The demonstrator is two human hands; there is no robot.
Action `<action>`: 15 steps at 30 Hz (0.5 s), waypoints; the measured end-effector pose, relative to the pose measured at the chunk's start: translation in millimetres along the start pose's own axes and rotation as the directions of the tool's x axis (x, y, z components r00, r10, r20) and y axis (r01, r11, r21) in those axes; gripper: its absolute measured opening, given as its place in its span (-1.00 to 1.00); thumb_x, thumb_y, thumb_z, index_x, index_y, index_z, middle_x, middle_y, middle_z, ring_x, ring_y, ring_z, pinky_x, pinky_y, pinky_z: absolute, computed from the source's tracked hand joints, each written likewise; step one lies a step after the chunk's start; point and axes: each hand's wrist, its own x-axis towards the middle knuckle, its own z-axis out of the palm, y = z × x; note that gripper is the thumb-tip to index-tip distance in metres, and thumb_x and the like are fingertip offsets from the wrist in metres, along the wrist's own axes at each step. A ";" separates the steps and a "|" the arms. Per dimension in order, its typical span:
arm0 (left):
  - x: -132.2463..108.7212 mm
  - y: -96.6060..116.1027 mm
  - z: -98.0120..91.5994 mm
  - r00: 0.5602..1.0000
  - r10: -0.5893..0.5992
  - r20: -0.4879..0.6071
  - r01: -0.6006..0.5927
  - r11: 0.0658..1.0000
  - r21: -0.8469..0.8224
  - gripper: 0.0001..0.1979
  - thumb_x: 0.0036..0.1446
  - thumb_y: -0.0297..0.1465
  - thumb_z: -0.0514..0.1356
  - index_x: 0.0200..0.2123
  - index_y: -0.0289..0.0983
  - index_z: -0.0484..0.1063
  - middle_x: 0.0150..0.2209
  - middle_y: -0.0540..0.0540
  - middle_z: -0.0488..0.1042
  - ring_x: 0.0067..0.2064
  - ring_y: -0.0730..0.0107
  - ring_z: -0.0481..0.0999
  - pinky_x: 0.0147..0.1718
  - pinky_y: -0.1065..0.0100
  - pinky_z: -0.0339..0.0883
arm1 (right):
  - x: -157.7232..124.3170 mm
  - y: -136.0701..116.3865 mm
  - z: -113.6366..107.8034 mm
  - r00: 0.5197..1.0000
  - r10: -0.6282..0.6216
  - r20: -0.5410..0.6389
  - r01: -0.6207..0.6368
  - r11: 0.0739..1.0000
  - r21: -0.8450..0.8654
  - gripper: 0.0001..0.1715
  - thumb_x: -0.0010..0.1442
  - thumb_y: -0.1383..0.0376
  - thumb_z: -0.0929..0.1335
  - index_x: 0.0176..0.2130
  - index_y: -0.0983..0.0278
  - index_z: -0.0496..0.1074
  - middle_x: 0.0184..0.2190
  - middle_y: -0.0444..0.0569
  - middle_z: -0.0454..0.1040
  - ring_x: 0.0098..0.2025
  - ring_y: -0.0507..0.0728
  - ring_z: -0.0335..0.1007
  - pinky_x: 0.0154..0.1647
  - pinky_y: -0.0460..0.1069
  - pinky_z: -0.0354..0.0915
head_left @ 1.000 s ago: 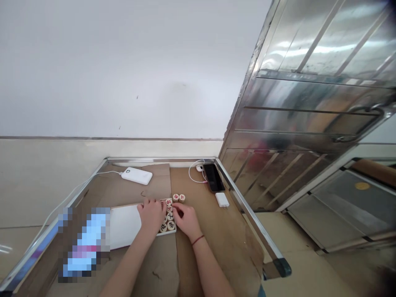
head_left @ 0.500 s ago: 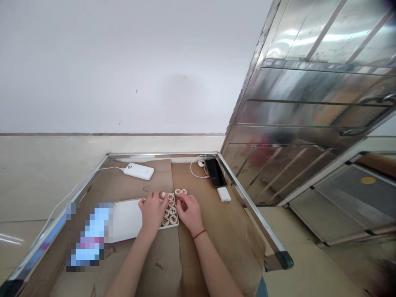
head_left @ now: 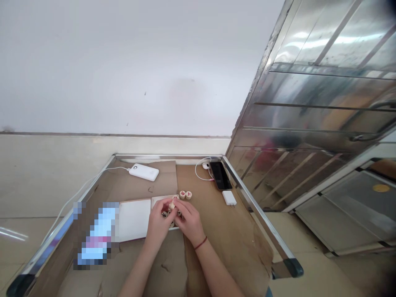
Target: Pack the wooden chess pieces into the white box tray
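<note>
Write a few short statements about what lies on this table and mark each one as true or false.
1. The left hand and the right hand meet over a white box of round game pieces. True.
2. Two loose pieces lie outside the box, on the cardboard. True.
3. The black phone lies to the left of the box. False: it lies at the far right, by the metal rim of the table.
4. The white power bank has no cable. False: a white cable runs from it to the left.
5. A white charger plug lies just nearer than the phone. True.
</note>
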 end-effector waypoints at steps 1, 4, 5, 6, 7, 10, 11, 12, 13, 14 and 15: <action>-0.4 -1.1 0.1 1.000 0.002 0.016 -0.001 0.999 -0.035 -0.75 0.04 -0.26 0.20 -0.21 -0.22 0.47 -0.23 -0.09 0.51 -0.24 0.34 0.51 -0.21 0.28 0.45 | -0.4 0.3 -0.2 1.000 0.014 -0.009 -0.014 1.000 0.006 -0.52 0.21 0.41 0.28 0.11 0.16 0.34 -0.06 0.05 0.51 -0.05 0.13 0.45 -0.04 0.05 0.42; -2.0 -5.7 -0.3 0.998 0.006 0.064 0.002 0.991 -0.133 -0.74 0.09 -0.22 0.18 -0.20 -0.21 0.49 -0.11 -0.13 0.51 -0.09 0.30 0.52 -0.14 0.28 0.46 | -0.5 -0.1 -1.5 0.998 0.060 -0.019 -0.060 0.998 0.015 -0.53 0.21 0.37 0.30 0.11 0.16 0.34 -0.08 0.05 0.52 -0.06 0.14 0.46 -0.05 0.04 0.43; -2.5 -7.5 -0.6 0.997 0.002 0.083 0.011 0.988 -0.156 -0.73 0.12 -0.21 0.16 -0.18 -0.21 0.50 -0.05 -0.14 0.50 -0.04 0.28 0.50 -0.10 0.28 0.45 | -0.1 -1.0 -1.8 0.997 0.068 -0.019 -0.068 0.998 0.018 -0.54 0.21 0.36 0.30 0.11 0.16 0.35 -0.09 0.05 0.52 -0.07 0.14 0.46 -0.06 0.04 0.43; -2.8 -9.1 -1.0 0.995 -0.006 0.104 0.024 0.985 -0.173 -0.72 0.14 -0.21 0.15 -0.15 -0.21 0.49 -0.02 -0.15 0.50 0.00 0.27 0.50 -0.06 0.27 0.44 | 0.3 -2.2 -2.0 0.997 0.072 -0.020 -0.071 0.997 0.022 -0.54 0.21 0.36 0.30 0.10 0.17 0.35 -0.10 0.05 0.52 -0.07 0.13 0.47 -0.06 0.04 0.43; -3.1 -10.4 -1.4 0.992 -0.016 0.129 0.040 0.982 -0.184 -0.70 0.15 -0.21 0.14 -0.13 -0.22 0.49 -0.01 -0.15 0.50 0.01 0.27 0.50 -0.04 0.25 0.44 | 0.7 -3.6 -2.0 0.997 0.072 -0.017 -0.072 0.997 0.026 -0.56 0.21 0.36 0.29 0.09 0.17 0.36 -0.10 0.04 0.52 -0.07 0.13 0.46 -0.06 0.04 0.43; -4.0 -10.4 -4.5 0.980 -0.039 0.195 0.076 0.979 -0.189 -0.66 0.17 -0.22 0.12 -0.04 -0.23 0.44 -0.03 -0.14 0.54 -0.04 0.29 0.54 -0.04 0.24 0.44 | 1.6 -5.2 -2.5 0.997 0.071 0.001 -0.071 0.997 0.044 -0.60 0.21 0.36 0.29 0.05 0.18 0.38 -0.11 0.04 0.52 -0.07 0.12 0.46 -0.06 0.04 0.42; -4.9 -9.1 -6.6 0.977 -0.039 0.208 0.076 0.982 -0.171 -0.64 0.18 -0.22 0.12 -0.01 -0.23 0.42 -0.03 -0.14 0.54 -0.05 0.29 0.55 -0.05 0.25 0.45 | 1.5 -3.3 -3.3 0.996 0.084 -0.008 -0.084 0.996 0.040 -0.62 0.22 0.35 0.29 0.04 0.19 0.39 -0.11 0.04 0.52 -0.07 0.13 0.45 -0.05 0.04 0.41; -6.1 -7.4 -9.2 0.977 -0.033 0.211 0.062 0.989 -0.134 -0.63 0.18 -0.23 0.11 0.03 -0.22 0.39 -0.03 -0.13 0.54 -0.05 0.30 0.55 -0.06 0.26 0.45 | 1.3 0.4 -4.6 0.993 0.113 -0.037 -0.112 0.993 0.023 -0.64 0.22 0.35 0.28 0.02 0.20 0.40 -0.12 0.05 0.52 -0.08 0.13 0.45 -0.04 0.05 0.41; -7.9 -5.9 -12.3 0.979 -0.016 0.202 0.033 0.996 -0.077 -0.62 0.19 -0.23 0.11 0.05 -0.21 0.37 -0.03 -0.13 0.54 -0.05 0.30 0.54 -0.07 0.26 0.45 | 0.8 6.0 -6.5 0.984 0.158 -0.087 -0.159 0.987 -0.009 -0.66 0.23 0.33 0.27 0.01 0.21 0.41 -0.13 0.06 0.52 -0.08 0.14 0.45 -0.04 0.07 0.40; -10.1 -4.7 -15.9 0.983 0.015 0.183 -0.015 1.000 -0.001 -0.63 0.20 -0.23 0.10 0.05 -0.19 0.37 -0.04 -0.13 0.54 -0.05 0.30 0.54 -0.07 0.26 0.44 | 0.1 13.3 -8.9 0.965 0.212 -0.153 -0.222 0.973 -0.054 -0.67 0.23 0.31 0.27 -0.01 0.23 0.42 -0.14 0.08 0.52 -0.09 0.15 0.44 -0.03 0.09 0.38; -12.8 -4.3 -19.8 0.987 0.067 0.147 -0.080 0.993 0.084 -0.67 0.21 -0.24 0.09 0.02 -0.18 0.39 -0.06 -0.13 0.54 -0.06 0.29 0.53 -0.07 0.24 0.43 | -0.9 21.9 -11.5 0.936 0.269 -0.225 -0.298 0.949 -0.103 -0.68 0.23 0.29 0.26 -0.03 0.25 0.43 -0.16 0.10 0.52 -0.10 0.16 0.43 -0.03 0.11 0.37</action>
